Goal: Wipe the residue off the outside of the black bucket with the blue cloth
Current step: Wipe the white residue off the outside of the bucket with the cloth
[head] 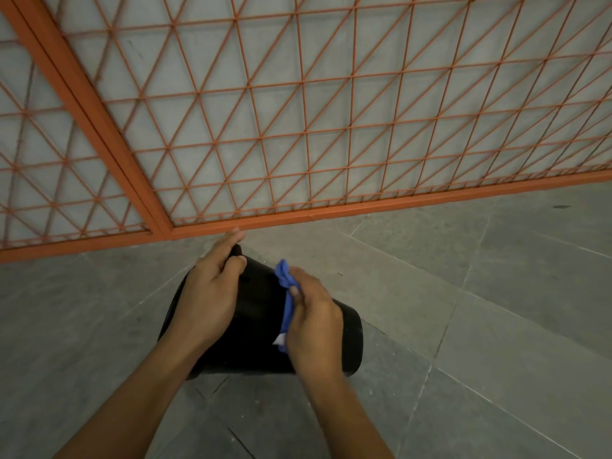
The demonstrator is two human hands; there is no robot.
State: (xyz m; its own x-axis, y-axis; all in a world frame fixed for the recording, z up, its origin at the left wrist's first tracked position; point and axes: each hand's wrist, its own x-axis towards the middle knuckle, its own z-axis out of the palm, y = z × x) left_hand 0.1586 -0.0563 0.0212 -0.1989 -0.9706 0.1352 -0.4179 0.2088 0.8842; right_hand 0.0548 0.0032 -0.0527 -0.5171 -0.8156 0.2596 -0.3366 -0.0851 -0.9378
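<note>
Black bucket [251, 313]: lies tipped on the grey tiled floor [463, 326], just in front of the orange gate [298, 127]; one end points toward the gate's bottom rail, the other end toward the lower right; which end is the mouth I cannot tell
Left hand [212, 286]: on the bucket's gate-side end; fingers curled over that end's edge, thumb pressed on the dark wall; a firm, narrow hold on the bucket itself
Right hand [314, 316]: on the bucket's outer wall, on the side away from the left hand; fingers folded round the blue cloth [285, 283], thumb laid over it, pressing it against the wall
Blue cloth: bunched; one fold sticks out past the fingertips toward the gate, another strip runs down under the palm; a small white patch shows at its lower end, touching the bucket's side
Edges: the bucket's gate-side end sits near the bottom rail but apart from it; the far rounded end is bare and clear of both hands
Open room: bare floor tiles spread to the bucket's right and left; the mesh gate closes off the side beyond the bucket; both forearms come in from below, on the side of the bucket away from the gate
</note>
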